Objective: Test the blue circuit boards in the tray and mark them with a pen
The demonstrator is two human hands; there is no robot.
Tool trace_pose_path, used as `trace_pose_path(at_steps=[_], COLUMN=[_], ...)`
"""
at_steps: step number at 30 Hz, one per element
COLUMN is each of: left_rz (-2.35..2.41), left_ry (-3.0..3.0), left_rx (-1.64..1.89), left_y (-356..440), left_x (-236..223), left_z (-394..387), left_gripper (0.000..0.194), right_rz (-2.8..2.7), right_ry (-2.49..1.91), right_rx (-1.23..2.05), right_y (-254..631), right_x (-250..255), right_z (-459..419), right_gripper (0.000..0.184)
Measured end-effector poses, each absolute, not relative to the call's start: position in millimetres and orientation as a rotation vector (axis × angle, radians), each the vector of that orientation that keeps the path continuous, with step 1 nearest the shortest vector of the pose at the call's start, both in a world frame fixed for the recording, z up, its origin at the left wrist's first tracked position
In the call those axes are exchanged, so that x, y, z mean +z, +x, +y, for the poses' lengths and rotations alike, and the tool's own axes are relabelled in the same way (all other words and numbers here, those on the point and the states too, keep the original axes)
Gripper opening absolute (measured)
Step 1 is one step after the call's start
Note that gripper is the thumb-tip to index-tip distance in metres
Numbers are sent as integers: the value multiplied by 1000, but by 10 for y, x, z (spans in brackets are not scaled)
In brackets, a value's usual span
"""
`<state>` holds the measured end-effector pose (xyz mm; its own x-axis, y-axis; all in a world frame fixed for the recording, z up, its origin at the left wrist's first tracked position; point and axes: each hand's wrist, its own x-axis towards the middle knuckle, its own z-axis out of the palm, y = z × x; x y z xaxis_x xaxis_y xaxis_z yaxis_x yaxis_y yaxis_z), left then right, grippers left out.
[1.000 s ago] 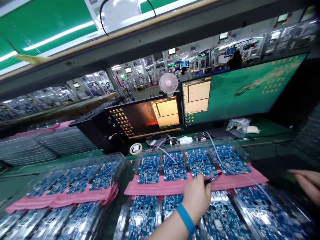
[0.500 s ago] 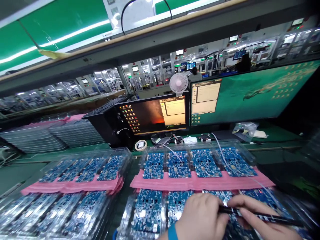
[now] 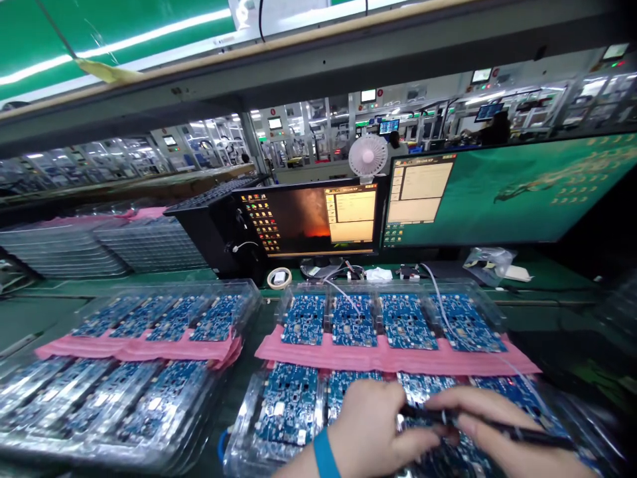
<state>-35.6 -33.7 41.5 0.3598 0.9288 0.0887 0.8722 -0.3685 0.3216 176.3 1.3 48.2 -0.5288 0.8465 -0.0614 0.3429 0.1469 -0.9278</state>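
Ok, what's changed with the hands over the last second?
The left hand, with its blue wristband, moved down from the pink foam to above the near row of circuit boards. The right hand came in from the right edge and took hold of the black pen, which the left hand held alone before; both hands are now on it. The boards, foam and monitors stayed put.

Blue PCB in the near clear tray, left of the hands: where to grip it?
Probably by its left and right edges, coming straight down from above. The blue circuit board lies flat in the clear plastic tray, whose walls likely block a side approach. Its top face is crowded with components, so edges beat the face. The left hand is nearest.
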Motion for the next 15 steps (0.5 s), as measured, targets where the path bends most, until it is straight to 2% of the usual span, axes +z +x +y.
trace_pose_path(at_steps=[3, 5, 9, 15], left_rz=[1822, 1934, 1951, 1944], left_ry=[2285, 2295, 2368, 2329], left_rx=[408, 313, 133, 127], left_y=[-518, -618, -745, -796], left_x=[422, 361, 134, -72], left_z=[-211, -105, 23, 5], left_gripper=[23, 21, 18, 19], right_rz=[-1642, -1568, -1755, -1906], right_ry=[-1217, -1318, -1329, -1273], right_rx=[1170, 1092, 1186, 1207], right_y=[1584, 1364, 781, 286], right_x=[363, 309, 174, -167], right_z=[317, 537, 844, 1004], right_gripper=[37, 36, 32, 28])
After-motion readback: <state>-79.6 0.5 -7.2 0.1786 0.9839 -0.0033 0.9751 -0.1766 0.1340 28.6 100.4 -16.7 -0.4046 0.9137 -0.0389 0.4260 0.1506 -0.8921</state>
